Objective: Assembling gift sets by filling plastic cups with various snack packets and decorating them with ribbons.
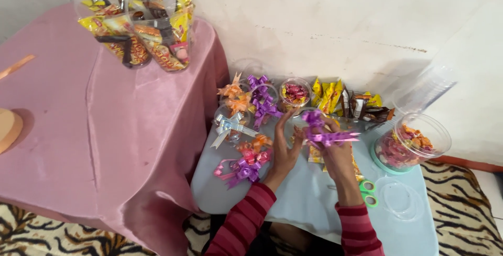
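My right hand [338,154] holds a purple ribbon bow [320,130] above a low pale blue table [304,198]. Its ribbon tails stick out to the right. My left hand [285,148] is beside it with fingers spread, its fingertips touching the clear cup that lies under the bow. A yellow snack packet [316,155] shows beneath the hands. Both sleeves are striped red.
Orange [236,97], purple [263,101], silver [229,126] and pink-purple bows [245,168] top clear cups at left. A candy jar [408,143], stacked clear cups [427,88], snack packets [343,101], green scissors [368,192] and a clear lid [397,198] lie right. Filled cups [141,23] stand on the pink-clothed table [78,130].
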